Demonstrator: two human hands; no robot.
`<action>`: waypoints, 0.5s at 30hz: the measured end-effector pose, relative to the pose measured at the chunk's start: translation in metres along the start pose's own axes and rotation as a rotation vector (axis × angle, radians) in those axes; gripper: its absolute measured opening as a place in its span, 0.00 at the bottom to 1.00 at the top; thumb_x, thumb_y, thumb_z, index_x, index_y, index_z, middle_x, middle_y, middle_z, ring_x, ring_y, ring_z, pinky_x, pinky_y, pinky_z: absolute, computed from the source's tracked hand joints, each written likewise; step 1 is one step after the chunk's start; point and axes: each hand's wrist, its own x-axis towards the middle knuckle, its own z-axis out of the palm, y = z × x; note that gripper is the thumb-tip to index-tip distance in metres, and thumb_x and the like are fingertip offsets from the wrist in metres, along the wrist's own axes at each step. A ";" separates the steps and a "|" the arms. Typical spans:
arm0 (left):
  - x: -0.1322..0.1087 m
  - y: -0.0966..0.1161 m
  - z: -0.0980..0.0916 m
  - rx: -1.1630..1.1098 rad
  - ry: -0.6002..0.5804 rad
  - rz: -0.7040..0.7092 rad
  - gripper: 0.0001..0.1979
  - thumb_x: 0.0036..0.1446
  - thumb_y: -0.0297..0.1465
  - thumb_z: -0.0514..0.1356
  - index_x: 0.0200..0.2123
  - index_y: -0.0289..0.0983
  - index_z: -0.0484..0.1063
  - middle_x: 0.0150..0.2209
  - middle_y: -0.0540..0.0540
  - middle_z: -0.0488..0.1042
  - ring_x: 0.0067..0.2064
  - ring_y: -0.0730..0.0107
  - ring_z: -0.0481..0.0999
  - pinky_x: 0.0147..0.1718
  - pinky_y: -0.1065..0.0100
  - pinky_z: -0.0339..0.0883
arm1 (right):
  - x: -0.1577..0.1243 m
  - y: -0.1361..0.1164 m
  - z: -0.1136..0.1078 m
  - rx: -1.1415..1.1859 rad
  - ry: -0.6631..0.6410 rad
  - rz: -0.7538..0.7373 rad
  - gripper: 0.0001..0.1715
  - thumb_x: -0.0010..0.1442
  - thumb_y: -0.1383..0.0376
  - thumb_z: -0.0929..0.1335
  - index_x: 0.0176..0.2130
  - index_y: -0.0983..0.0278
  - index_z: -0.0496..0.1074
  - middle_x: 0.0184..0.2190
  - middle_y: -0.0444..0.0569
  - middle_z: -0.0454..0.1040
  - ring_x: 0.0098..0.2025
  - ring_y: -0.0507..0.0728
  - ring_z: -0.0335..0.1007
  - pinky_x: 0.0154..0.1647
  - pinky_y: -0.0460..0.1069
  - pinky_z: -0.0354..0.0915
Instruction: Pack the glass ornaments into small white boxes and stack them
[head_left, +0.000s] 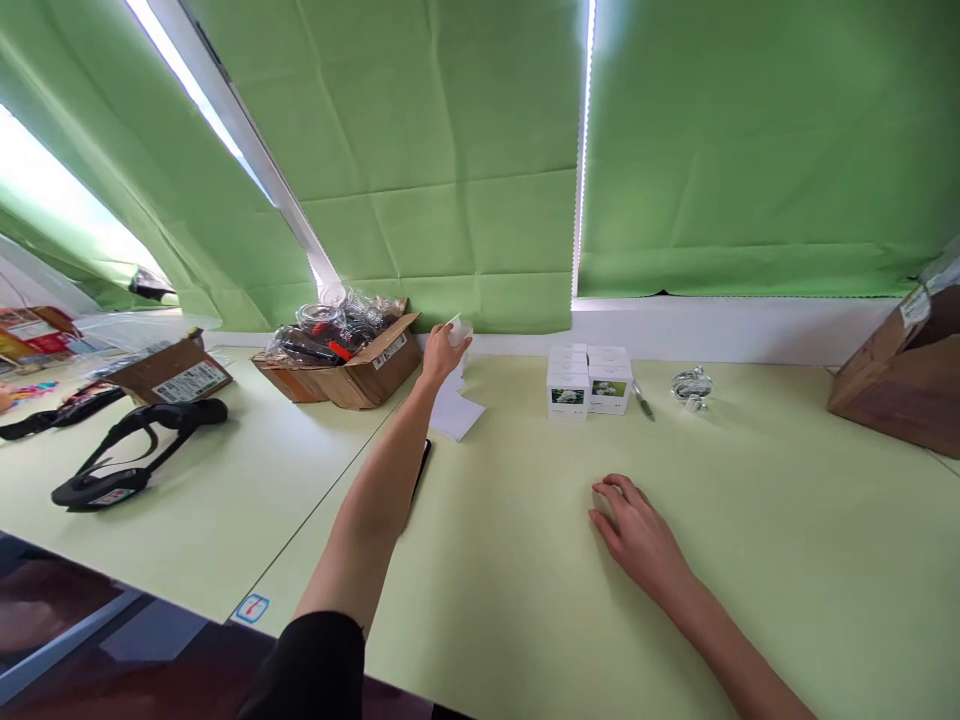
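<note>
My left hand (442, 354) reaches to the back of the table, its fingers closed on a small translucent white piece (461, 329) that looks like thin plastic; its exact kind is unclear. Just below that hand lie white sheets of paper (456, 414), partly covered by it. Under my left forearm a dark flat phone-like object (421, 468) shows only in part. My right hand (636, 535) rests over the table with fingers apart and slightly curled, holding nothing. Beyond it stand small white boxes (568, 393) with flower pictures, grouped together.
A pen (643, 400) and a clear-wrapped bundle (691, 386) lie right of the boxes. An open cardboard box (375, 378) holds bagged cables. Black straps (142, 470) lie on the left table. Another cardboard box (892, 380) stands far right. Green blinds (450, 150) hang behind.
</note>
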 end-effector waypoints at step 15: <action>-0.194 0.102 -0.004 -0.964 -0.422 0.129 0.21 0.56 0.42 0.66 0.50 0.38 0.74 0.55 0.39 0.75 0.47 0.59 0.78 0.42 0.64 0.73 | -0.007 -0.017 -0.028 0.407 0.125 0.092 0.28 0.65 0.51 0.63 0.59 0.60 0.65 0.53 0.54 0.74 0.38 0.57 0.74 0.38 0.55 0.74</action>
